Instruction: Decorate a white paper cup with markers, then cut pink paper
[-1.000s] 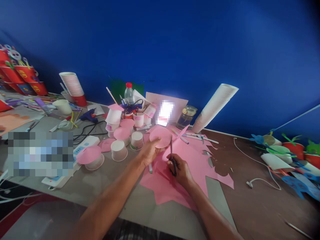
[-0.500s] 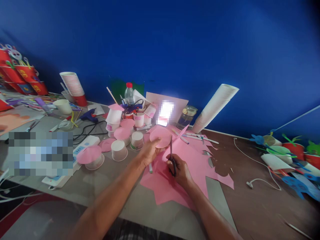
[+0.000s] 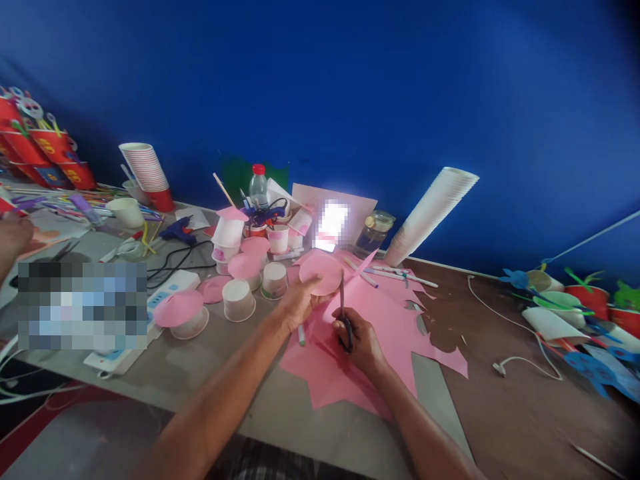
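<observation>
My left hand [image 3: 299,302] pinches a round pink paper disc [image 3: 321,273] held up over a large sheet of pink paper [image 3: 380,333] with jagged cut edges. My right hand [image 3: 363,343] grips black-handled scissors [image 3: 344,313], whose blades point up along the disc's right edge. A pen [image 3: 301,335] lies on the table under my left hand. Several small white paper cups [image 3: 238,300], some capped with pink paper discs [image 3: 178,309], stand just left of my hands.
A tall leaning stack of white cups [image 3: 430,213], a glass jar [image 3: 373,233], a water bottle [image 3: 258,187] and markers [image 3: 400,275] stand behind the pink sheet. A white power strip [image 3: 145,320], a glue gun [image 3: 177,231] and another person's hand [image 3: 14,235] are at left. Coloured paper crafts [image 3: 575,313] and a white cable [image 3: 520,347] lie at right.
My hands, the disc and the scissors have stayed put. Another person's hand has come further into view at the far left edge.
</observation>
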A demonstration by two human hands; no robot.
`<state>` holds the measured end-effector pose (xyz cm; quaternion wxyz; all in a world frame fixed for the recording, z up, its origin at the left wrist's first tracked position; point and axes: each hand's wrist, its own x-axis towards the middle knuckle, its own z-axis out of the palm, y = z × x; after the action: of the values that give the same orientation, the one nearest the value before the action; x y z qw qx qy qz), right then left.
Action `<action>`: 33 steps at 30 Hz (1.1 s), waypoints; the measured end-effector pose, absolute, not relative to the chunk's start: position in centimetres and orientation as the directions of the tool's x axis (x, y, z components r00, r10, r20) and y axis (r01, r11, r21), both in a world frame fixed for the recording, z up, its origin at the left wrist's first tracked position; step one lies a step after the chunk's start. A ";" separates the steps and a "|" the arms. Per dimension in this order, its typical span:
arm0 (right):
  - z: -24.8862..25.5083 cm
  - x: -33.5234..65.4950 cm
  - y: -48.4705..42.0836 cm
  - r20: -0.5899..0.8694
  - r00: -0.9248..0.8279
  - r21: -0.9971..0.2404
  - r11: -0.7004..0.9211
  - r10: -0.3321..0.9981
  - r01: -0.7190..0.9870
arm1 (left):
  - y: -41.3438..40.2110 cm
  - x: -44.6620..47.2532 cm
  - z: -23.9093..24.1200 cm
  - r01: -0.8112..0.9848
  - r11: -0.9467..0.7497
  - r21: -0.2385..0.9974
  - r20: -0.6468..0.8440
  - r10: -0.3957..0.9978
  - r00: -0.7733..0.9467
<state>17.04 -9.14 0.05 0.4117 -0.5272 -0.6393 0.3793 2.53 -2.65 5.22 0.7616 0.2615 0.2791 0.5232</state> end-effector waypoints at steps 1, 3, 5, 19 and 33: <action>0.0 17.0 -9.2 0.129 -0.103 -0.919 0.158 0.986 0.361 | -2.6 2.5 5.2 -0.650 0.319 0.690 -0.156 0.942 0.297; 0.1 17.0 -9.2 0.133 -0.102 -0.919 0.161 0.986 0.361 | -2.5 2.4 5.2 -0.652 0.322 0.687 -0.161 0.942 0.295; 0.1 17.0 -9.2 0.140 -0.099 -0.917 0.167 0.985 0.363 | -2.5 2.4 5.1 -0.653 0.317 0.688 -0.154 0.943 0.295; 0.2 16.8 -9.4 0.100 -0.123 -0.931 0.136 0.987 0.339 | -1.5 1.9 4.0 -0.693 0.276 0.666 -0.106 0.955 0.278; -0.3 16.6 -9.3 0.069 -0.092 -0.936 0.097 0.993 0.338 | -2.1 2.6 4.6 -0.781 0.243 0.575 -0.093 0.968 0.233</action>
<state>16.58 -9.26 -0.27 0.4060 -0.5375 -0.6193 0.4033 2.58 -2.07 4.57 0.7563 0.2104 0.2224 0.5781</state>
